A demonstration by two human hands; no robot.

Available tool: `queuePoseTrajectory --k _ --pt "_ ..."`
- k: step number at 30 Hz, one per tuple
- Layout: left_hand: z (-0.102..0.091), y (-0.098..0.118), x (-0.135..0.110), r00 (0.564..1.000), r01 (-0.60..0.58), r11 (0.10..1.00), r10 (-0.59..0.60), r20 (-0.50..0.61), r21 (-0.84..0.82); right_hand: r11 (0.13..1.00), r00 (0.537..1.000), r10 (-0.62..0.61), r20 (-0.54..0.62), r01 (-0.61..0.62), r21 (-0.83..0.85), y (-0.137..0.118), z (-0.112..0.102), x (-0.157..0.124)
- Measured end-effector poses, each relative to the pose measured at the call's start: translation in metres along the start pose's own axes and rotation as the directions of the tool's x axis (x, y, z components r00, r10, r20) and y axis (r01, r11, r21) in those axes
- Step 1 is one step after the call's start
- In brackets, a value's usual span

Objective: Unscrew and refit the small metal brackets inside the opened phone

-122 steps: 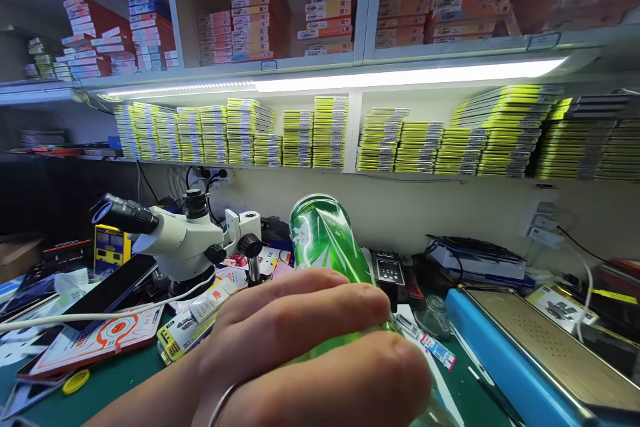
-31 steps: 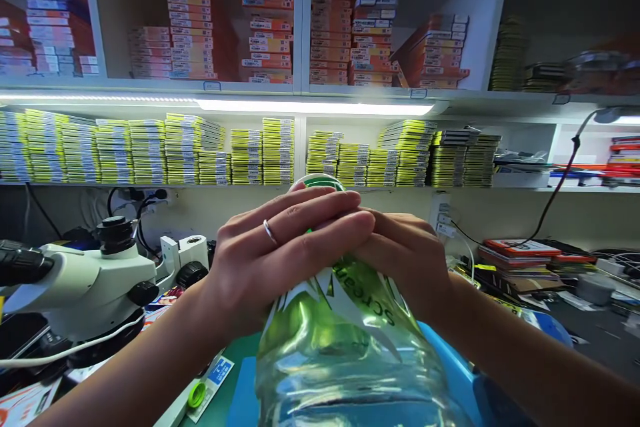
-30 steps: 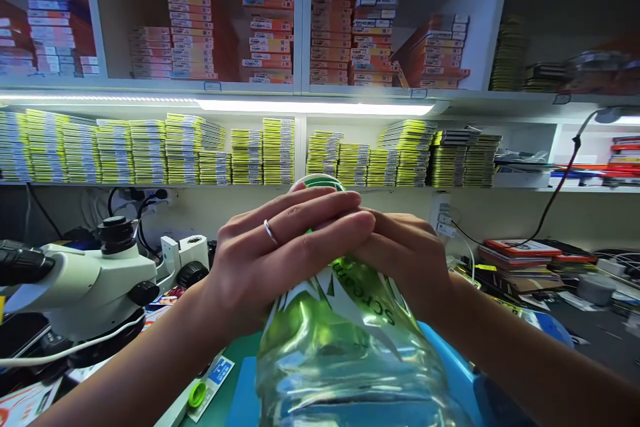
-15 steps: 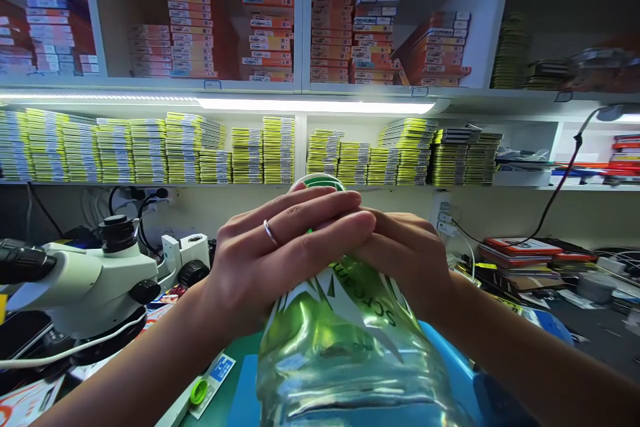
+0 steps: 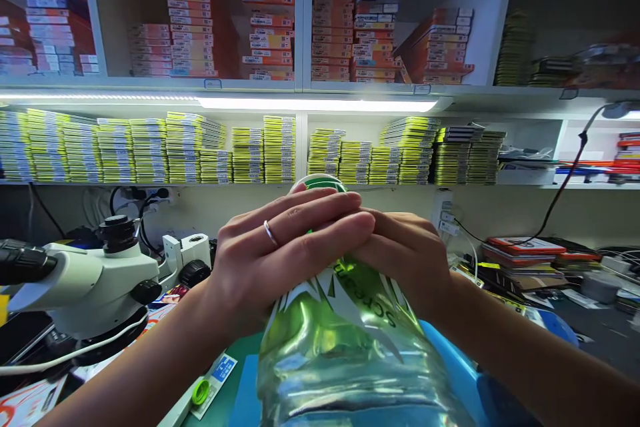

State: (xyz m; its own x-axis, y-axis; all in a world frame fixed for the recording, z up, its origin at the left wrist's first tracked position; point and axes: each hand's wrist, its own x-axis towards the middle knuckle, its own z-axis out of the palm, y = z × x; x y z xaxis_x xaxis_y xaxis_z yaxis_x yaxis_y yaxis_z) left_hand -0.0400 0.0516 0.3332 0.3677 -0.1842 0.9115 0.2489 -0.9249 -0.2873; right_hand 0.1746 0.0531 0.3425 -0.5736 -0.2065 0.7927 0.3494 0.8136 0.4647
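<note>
A clear plastic bottle [image 5: 345, 347] with a green and white label is tipped up close to the camera, its base pointing away from me. My left hand [image 5: 280, 247], with a ring on one finger, wraps over the bottle's far end from the left. My right hand [image 5: 405, 257] grips the same end from the right, its fingers tucked under the left hand's fingers. Both hands are closed around the bottle. The bottle's neck end is out of view below.
A white microscope [image 5: 85, 280] stands at the left with a white cable across it. A green bottle cap [image 5: 201, 392] lies on the green mat. A blue machine [image 5: 460, 373] sits under my right arm. Shelves of yellow and orange boxes [image 5: 250, 147] line the wall; clutter at right.
About four seconds ago only my left hand held the bottle, lower and tilted. Now both hands hold it raised. Over the last second nothing has visibly changed beyond a slight camera shift.
</note>
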Motion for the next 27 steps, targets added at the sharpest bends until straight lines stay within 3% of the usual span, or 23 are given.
queuePoseTrajectory --k 10,15,22,27 --pt "0.004 0.002 0.001 0.997 0.073 0.991 -0.074 -0.012 -0.109 1.0 1.0 0.005 -0.011 -0.005 -0.022 -0.001 0.0 0.003" --pt "0.013 -0.005 -0.004 0.996 0.017 0.994 -0.026 -0.085 -0.104 0.999 1.0 -0.021 -0.015 0.021 -0.046 0.0 -0.001 0.003" --pt "0.015 -0.007 -0.01 0.997 -0.014 0.998 0.01 -0.076 -0.055 0.999 1.0 -0.027 -0.009 0.026 -0.022 -0.001 0.0 0.001" --pt "0.014 -0.006 -0.012 0.997 0.026 0.996 -0.032 -0.072 -0.08 0.998 0.999 -0.032 0.02 0.033 -0.051 -0.001 -0.001 -0.001"
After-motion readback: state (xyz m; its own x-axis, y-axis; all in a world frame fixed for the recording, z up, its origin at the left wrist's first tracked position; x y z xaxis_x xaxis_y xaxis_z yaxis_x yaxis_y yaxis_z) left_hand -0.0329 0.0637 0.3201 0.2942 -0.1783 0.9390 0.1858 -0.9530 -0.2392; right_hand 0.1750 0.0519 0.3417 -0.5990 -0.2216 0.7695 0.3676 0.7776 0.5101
